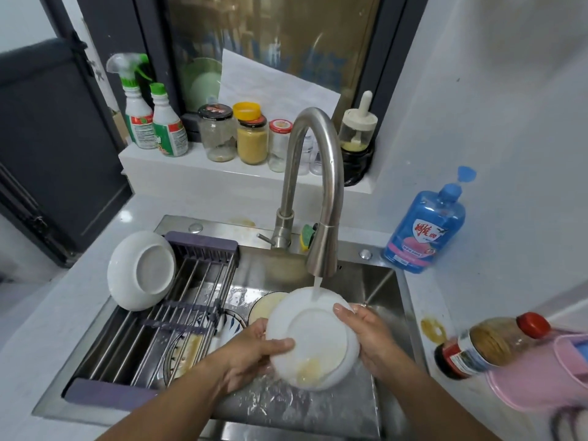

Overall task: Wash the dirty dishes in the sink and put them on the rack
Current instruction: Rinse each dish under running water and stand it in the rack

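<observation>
A round white dish point(313, 338) of smooth glazed ceramic is held over the middle of the steel sink point(386, 286), tilted so that its underside and circular foot ring are turned upward. Its left rim is gripped by the left hand point(251, 354), the thumb laid across the underside and the fingers curled behind. Its right rim is gripped by the right hand point(369, 332), one finger stretched over the foot ring. A yellowish greasy smear is seen on the near edge of the dish. A thin stream of water is dropped onto its far rim from the curved brushed-metal faucet point(318, 186).

The left part of the sink is spanned by a rack point(178, 313) made of slim metal rods with grey-purple plastic end bars. At the rack's far left end a white bowl point(141, 270) is propped on edge, with its base shown. Below the rods a blue-patterned dish point(230, 323) is seen, and just beside it, on the right, a pale dish point(265, 308) coated with yellowish residue.

A translucent blue detergent bottle point(424, 227) is stood on the counter to the right.
</observation>
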